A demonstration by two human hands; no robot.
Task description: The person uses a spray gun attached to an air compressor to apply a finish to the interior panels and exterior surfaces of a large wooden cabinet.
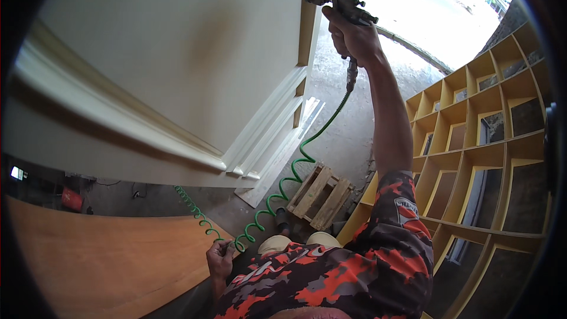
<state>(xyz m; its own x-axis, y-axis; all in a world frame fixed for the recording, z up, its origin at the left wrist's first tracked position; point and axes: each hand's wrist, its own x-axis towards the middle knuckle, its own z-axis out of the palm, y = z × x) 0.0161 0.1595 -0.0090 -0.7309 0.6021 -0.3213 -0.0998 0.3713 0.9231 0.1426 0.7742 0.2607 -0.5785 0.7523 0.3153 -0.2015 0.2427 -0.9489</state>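
My right hand [360, 41], at the end of a raised arm, is closed round the handle of a spray gun [349, 9]. The gun has a dark cup on top, and its nozzle points left, close to the edge of a large cream panel [254, 29] with moulded trim. From the base of the handle a green coiled air hose [338, 110] loops down toward my body. Low in the view, my left hand [220, 259] is closed on that hose. More coils run from there up and left, passing under the panel.
Yellow open shelving [466, 136] fills the right side. A small wooden crate [322, 196] stands on the floor by my feet, beside pale boards [266, 180]. An orange-brown wooden sheet [106, 254] lies at lower left. A red object [72, 199] sits behind it.
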